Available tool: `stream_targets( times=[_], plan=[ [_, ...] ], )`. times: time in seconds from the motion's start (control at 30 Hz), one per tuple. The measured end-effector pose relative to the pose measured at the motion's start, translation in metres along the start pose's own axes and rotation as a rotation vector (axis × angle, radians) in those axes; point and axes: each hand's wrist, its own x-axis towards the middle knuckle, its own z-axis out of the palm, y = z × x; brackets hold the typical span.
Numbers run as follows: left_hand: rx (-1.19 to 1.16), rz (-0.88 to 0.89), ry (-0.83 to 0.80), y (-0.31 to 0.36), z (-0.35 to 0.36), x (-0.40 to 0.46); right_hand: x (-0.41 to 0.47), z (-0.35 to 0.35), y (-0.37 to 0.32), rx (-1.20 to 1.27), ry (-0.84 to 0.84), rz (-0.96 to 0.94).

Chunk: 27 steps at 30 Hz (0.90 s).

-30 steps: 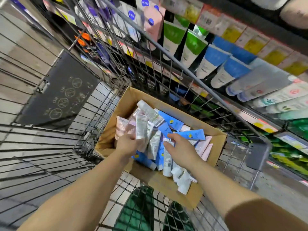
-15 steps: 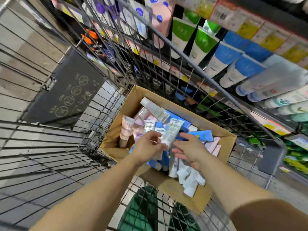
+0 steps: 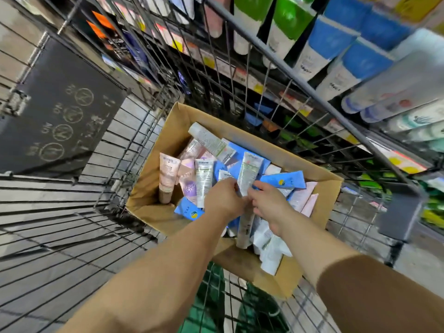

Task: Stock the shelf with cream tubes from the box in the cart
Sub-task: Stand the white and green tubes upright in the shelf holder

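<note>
An open cardboard box sits in the wire cart, filled with several loose cream tubes in pink, white and blue. My left hand and my right hand meet over the middle of the box. Between them a white tube with green print stands upright; my left hand grips its lower end and my right thumb and fingertips pinch it from the other side. The top of another small white tube shows just above my left knuckles. A pink tube leans in the box's left corner.
The store shelf runs along the right behind the cart's wire wall, stocked with blue-white tubes, green-white tubes and price tags. A dark plastic flap with warning symbols stands at the cart's left. Something green lies under the cart.
My left hand lifted the white-green tube upright and moved right. My right hand came left off the pile and closed on that tube. The view shifted closer to the box.
</note>
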Motion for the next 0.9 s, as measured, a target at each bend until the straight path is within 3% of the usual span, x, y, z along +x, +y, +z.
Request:
stream_targets(
  times=[0.1, 0.17, 0.23, 0.3, 0.37, 0.43, 0.6, 0.7, 0.9],
  plan=[
    [-0.06, 0.09, 0.061, 0.002, 0.003, -0.005, -0.001, -0.005, -0.003, 0.053, -0.012, 0.018],
    [-0.103, 0.238, 0.0, 0.001, 0.004, -0.013, -0.001, -0.008, -0.003, 0.115, 0.003, 0.033],
    [-0.19, 0.269, -0.093, -0.005, 0.0, -0.02, -0.002, -0.011, 0.0, 0.143, 0.035, 0.032],
    [-0.278, 0.124, -0.001, -0.016, -0.008, -0.021, -0.004, -0.015, 0.002, 0.17, 0.022, 0.026],
    [-0.178, -0.082, 0.277, -0.035, -0.012, -0.017, -0.006, -0.017, 0.003, 0.184, -0.011, 0.018],
    [-0.11, -0.258, 0.372, -0.05, -0.012, -0.013, -0.007, -0.017, 0.007, 0.176, -0.018, 0.007],
    [-0.187, -0.34, 0.301, -0.059, -0.008, -0.003, -0.013, -0.019, 0.018, 0.177, -0.033, -0.013],
    [-0.219, -0.389, 0.167, -0.057, -0.023, -0.002, -0.022, -0.021, 0.018, 0.17, -0.025, -0.017],
    [-0.929, -0.343, -0.201, -0.035, -0.057, -0.032, -0.061, -0.028, -0.002, 0.192, -0.019, -0.077]
  ],
)
